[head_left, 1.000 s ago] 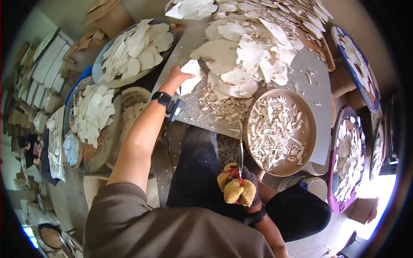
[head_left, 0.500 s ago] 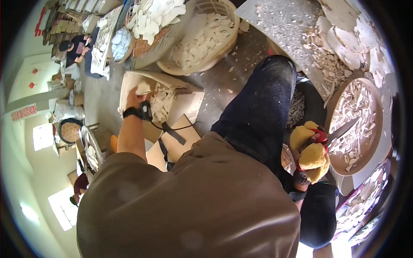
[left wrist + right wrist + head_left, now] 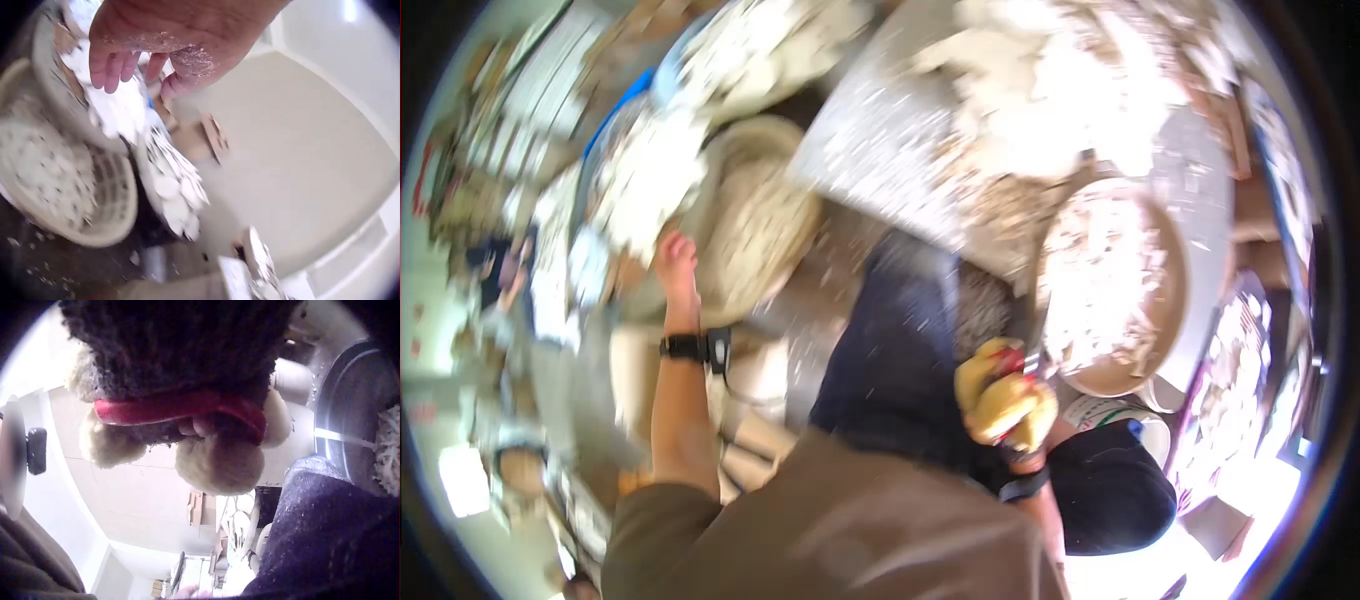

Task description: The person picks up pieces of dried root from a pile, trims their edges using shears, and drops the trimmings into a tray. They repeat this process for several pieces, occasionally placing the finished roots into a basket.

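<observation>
My bare left hand is raised at the left beside a cream plastic basket of pale flat pieces. Nothing is between its loosely bent fingers, and pale dust coats the palm in the left wrist view. Low over my lap, my right hand wears a dark knitted glove and yellow padding. It grips red-handled shears, whose blades are blurred in the head view. Right beside that hand stands a round brown tray of cut pale strips.
A grey tabletop ahead bears a heap of broad pale pieces and crumbs. An open cardboard box stands by my left forearm. Further left are more loaded baskets and another person. A white bucket stands below the tray.
My left hand took a pale piece from the table to the cardboard box, let go of it and now rises empty. My view swung left and back. The right hand keeps holding the shears.
</observation>
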{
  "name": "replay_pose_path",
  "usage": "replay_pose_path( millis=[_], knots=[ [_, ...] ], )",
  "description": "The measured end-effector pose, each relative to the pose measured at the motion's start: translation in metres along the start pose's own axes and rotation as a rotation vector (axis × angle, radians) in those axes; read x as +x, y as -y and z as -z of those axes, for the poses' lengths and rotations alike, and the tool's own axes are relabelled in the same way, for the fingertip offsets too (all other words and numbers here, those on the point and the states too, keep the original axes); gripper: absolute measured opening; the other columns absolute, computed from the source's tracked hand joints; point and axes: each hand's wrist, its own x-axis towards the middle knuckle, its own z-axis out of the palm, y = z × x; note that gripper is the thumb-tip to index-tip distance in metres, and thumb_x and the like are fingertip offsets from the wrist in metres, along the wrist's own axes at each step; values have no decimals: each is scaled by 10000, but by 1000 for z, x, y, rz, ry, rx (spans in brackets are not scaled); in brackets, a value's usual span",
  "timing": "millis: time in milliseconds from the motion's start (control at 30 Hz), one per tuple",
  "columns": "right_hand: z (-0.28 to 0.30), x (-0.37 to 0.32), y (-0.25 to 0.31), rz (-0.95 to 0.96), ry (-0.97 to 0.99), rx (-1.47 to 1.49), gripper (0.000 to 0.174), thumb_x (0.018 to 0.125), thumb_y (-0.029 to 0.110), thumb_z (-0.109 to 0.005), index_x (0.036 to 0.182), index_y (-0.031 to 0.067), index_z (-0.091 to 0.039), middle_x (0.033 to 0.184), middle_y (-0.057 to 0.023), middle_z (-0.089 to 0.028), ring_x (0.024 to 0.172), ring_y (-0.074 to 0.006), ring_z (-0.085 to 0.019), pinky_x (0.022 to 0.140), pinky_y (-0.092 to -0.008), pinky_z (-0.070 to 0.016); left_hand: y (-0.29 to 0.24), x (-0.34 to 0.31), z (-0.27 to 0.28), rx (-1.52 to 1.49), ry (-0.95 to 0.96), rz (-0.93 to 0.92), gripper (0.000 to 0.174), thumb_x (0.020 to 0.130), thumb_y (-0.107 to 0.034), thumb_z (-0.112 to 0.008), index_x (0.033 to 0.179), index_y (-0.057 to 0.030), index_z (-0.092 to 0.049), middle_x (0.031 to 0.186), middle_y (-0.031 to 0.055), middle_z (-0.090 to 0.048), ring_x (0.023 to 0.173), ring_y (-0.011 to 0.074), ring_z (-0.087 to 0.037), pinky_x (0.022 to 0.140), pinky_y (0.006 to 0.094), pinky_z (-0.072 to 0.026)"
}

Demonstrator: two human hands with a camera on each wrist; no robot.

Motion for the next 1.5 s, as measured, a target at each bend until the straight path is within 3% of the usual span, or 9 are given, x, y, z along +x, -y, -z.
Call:
replay_pose_path(
  millis=[233, 433, 533, 633, 800, 933, 1033, 1333, 1500],
  knots=[
    [-20, 4, 12, -9, 14, 50, 259, 928, 236, -505, 889, -5, -592, 906, -67, -588, 811, -129, -566, 750, -254, -474, -197, -120, -303, -26, 600, -1009, 423, 766, -22, -636, 1171, -19, -515, 1179, 108, -542, 1105, 204, -516, 921, 321, -412],
    [-25, 6, 17, -223, -109, 460, 271, 913, 213, -531, 1008, -40, -548, 901, -73, -594, 807, -148, -587, 743, -255, -494, -236, -205, -436, 521, 697, -1310, 937, 567, -378, -789, 1350, -140, -332, 1375, 283, -266, 1291, 436, -237, 1006, 587, -231],
    [-20, 5, 16, -248, -8, 532, 224, 892, 157, -549, 1023, -24, -552, 921, -75, -598, 832, -159, -591, 754, -268, -494, -236, -208, -456, 753, 710, -1240, 1022, 551, -371, -794, 1397, -196, -248, 1421, 296, -166, 1322, 462, -157, 1001, 634, -192],
    [-9, 4, 9, 92, 95, -260, 192, 850, 85, -566, 1026, 9, -564, 942, -78, -606, 857, -168, -598, 759, -279, -492, -242, -206, -451, 760, 775, -1211, 968, 544, -297, -801, 1367, -213, -299, 1405, 264, -213, 1317, 449, -178, 983, 615, -254],
    [-8, 5, 11, 193, 92, -490, 198, 815, 80, -588, 1008, 45, -566, 923, -81, -614, 845, -191, -614, 737, -287, -492, -227, -181, -413, 761, 841, -1342, 833, 547, -229, -794, 1279, -209, -398, 1300, 177, -326, 1225, 383, -326, 925, 563, -349],
    [1, 9, -3, 232, 105, -459, 202, 807, 97, -600, 1000, 51, -564, 908, -82, -611, 844, -197, -615, 736, -289, -491, -198, -160, -373, 881, 773, -1556, 742, 565, -236, -777, 1233, -186, -455, 1260, 168, -383, 1207, 341, -345, 937, 462, -337],
    [15, 15, -27, 73, 47, -324, 199, 809, 112, -600, 996, 54, -564, 904, -86, -610, 845, -206, -616, 733, -291, -491, -211, -165, -349, 834, 876, -1394, 611, 596, -203, -759, 1155, -153, -519, 1214, 153, -419, 1174, 324, -377, 938, 440, -316],
    [-5, 10, 0, 214, 71, -570, 200, 804, 148, -605, 981, 63, -565, 869, -89, -615, 831, -231, -626, 705, -300, -492, -226, -211, -449, 742, 545, -1686, 662, 711, -54, -595, 1324, -104, -352, 1311, 243, -362, 1289, 389, -279, 1038, 513, -231],
    [-3, 8, -3, 161, 71, -465, 214, 792, 132, -616, 988, 62, -565, 873, -80, -619, 827, -213, -626, 705, -298, -493, -236, -215, -469, 778, 624, -1552, 612, 748, -26, -536, 1324, -46, -330, 1351, 253, -335, 1243, 403, -348, 1000, 495, -312]
  ],
)
